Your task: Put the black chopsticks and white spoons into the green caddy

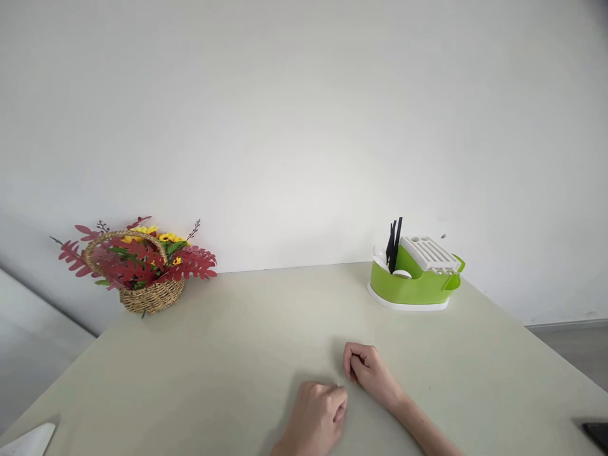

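My left hand [317, 415] rests on the pale table [228, 361] near its front edge, fingers curled into a loose fist with nothing in them. My right hand [367, 369] lies just beyond and to the right of it, also curled shut and holding nothing. The two hands are close together but apart. A green cutlery holder [412, 285] with a white rack on top and black utensils standing in it sits at the table's far right, well beyond my right hand.
A wicker basket [148, 292] of red leaves and yellow flowers stands at the far left against the white wall. A white object [28, 441] shows at the front left corner, a dark object [597, 434] at the front right edge.
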Available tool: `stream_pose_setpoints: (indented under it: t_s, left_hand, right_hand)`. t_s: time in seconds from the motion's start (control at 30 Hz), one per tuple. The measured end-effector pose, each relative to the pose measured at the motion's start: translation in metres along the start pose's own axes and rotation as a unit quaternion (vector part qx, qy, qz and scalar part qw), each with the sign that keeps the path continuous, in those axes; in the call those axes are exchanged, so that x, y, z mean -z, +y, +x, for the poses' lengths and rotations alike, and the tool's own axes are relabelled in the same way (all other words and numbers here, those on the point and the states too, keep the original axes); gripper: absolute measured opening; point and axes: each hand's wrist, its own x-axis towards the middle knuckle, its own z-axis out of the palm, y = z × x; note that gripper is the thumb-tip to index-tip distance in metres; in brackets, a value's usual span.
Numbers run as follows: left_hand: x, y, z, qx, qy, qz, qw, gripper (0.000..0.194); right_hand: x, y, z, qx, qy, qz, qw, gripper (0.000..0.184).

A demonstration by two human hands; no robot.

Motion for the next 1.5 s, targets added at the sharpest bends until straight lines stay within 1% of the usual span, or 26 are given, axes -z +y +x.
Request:
stream_pose_setpoints:
  t_s: [0.4,0.63,0.7,0.77,0.83,0.87,0.93,1.0,1.07,1.1,1.13,1.17,1.23,1.3,1.33,1.4,1.5]
  left_hand:
    - [0.004,0.000,0.000,0.010,-0.010,-0.007,1.000,0.036]
    - [0.003,-0.001,0.000,0.016,-0.011,-0.005,1.000,0.039]
    - [0.004,0.000,0.001,0.017,-0.011,-0.004,1.000,0.040]
    - [0.005,0.002,0.001,0.016,-0.012,-0.003,1.000,0.040]
    - [0.007,0.002,0.001,0.015,-0.013,-0.005,1.000,0.040]
    - [0.007,0.002,0.001,0.016,-0.014,-0.007,1.000,0.039]
    - [0.008,0.002,0.001,0.019,-0.015,-0.011,1.000,0.039]
    - [0.008,0.000,0.000,0.022,-0.017,-0.014,0.999,0.039]
    - [0.007,-0.001,-0.001,0.025,-0.021,-0.017,0.999,0.038]
    - [0.007,-0.001,-0.001,0.026,-0.022,-0.018,0.999,0.038]
    - [0.006,-0.002,-0.001,0.027,-0.023,-0.017,0.999,0.038]
    - [0.006,-0.002,-0.001,0.028,-0.023,-0.016,0.999,0.038]
    - [0.006,-0.003,-0.002,0.028,-0.025,-0.012,0.999,0.037]
    - [0.005,-0.003,-0.002,0.029,-0.025,-0.011,0.999,0.035]
    - [0.005,-0.004,-0.003,0.030,-0.024,-0.012,0.999,0.034]
    - [0.004,-0.005,-0.003,0.030,-0.021,-0.015,0.999,0.033]
    - [0.003,-0.007,-0.003,0.027,-0.014,-0.014,0.999,0.033]
  right_hand:
    - [-0.001,0.003,0.001,0.001,0.004,0.000,1.000,0.019]
    - [-0.001,0.003,0.001,-0.003,0.011,0.013,1.000,0.017]
    - [0.001,0.002,0.002,0.002,0.024,0.026,0.999,0.014]
    - [0.003,0.002,0.002,0.012,0.050,0.038,0.998,0.010]
    - [0.006,0.003,0.002,0.034,0.098,0.041,0.994,0.007]
    - [0.009,0.003,0.003,0.044,0.129,0.041,0.990,0.009]
    - [0.018,0.006,0.004,0.046,0.203,0.041,0.977,0.021]
    - [0.032,0.010,0.006,0.021,0.297,0.037,0.954,0.035]
    - [0.052,0.015,0.008,-0.009,0.412,0.012,0.911,0.045]
    - [0.064,0.018,0.008,-0.024,0.453,-0.013,0.891,0.051]
    - [0.077,0.020,0.008,-0.036,0.484,-0.042,0.873,0.059]
    - [0.089,0.022,0.008,-0.039,0.500,-0.069,0.862,0.068]
    - [0.113,0.025,0.008,-0.031,0.507,-0.123,0.852,0.081]
    - [0.133,0.029,0.007,-0.027,0.491,-0.168,0.854,0.090]
    - [0.141,0.031,0.008,-0.025,0.480,-0.192,0.856,0.092]
    - [0.154,0.036,0.010,-0.033,0.444,-0.252,0.859,0.091]
    - [0.163,0.045,0.013,-0.051,0.392,-0.337,0.854,0.089]
